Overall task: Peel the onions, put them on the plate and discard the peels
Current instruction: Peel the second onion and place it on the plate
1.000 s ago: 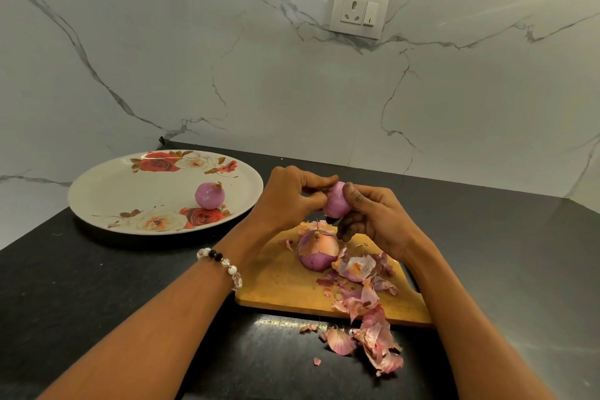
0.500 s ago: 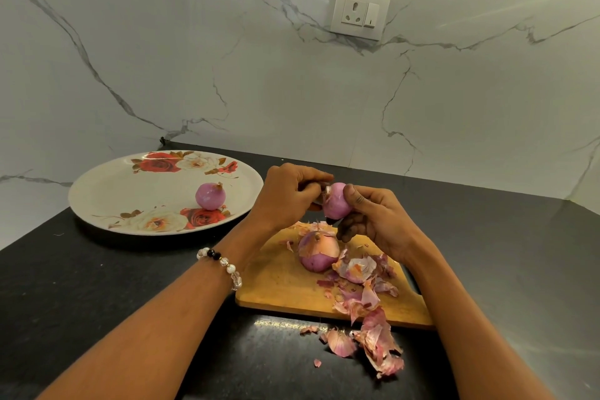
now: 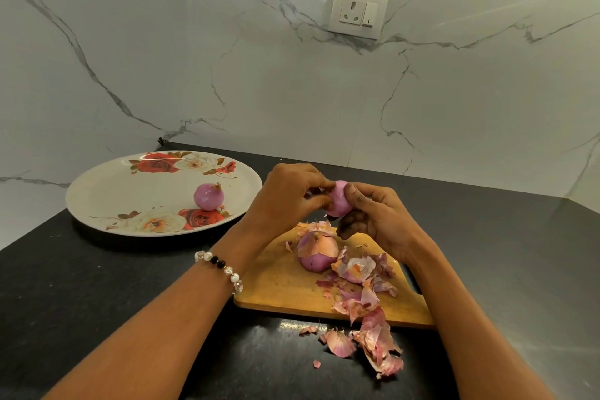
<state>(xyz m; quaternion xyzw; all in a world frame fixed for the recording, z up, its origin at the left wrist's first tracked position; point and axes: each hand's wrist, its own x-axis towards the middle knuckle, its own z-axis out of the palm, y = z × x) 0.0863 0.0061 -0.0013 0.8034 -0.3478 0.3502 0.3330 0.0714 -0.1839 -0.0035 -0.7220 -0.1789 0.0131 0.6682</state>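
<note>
Both hands meet above the far end of the cutting board [image 3: 282, 286] and hold one small onion [image 3: 339, 203] between them, in the air. The right hand [image 3: 380, 221] grips it from the right side: the thumb lies on top of the onion and the other fingers are curled under and behind it. The left hand [image 3: 285, 201] comes from the left side, its fingers bent, and the fingertips pinch at the left top edge of the onion. Whether they hold a piece of skin there, I cannot tell.

Just below the fingers of both hands, a second onion [image 3: 316, 252] rests on the board, with part of the brown skin on its top. To the right of it and toward the person, under the right wrist, loose peels [image 3: 363, 286] lie on the board, and more peels spill over the near edge onto the black counter [image 3: 97, 318].

Left of the left hand, well apart from its fingers, a peeled onion [image 3: 208, 200] sits on the flowered plate [image 3: 107, 191]. The left wrist carries a bead bracelet [image 3: 220, 266].
</note>
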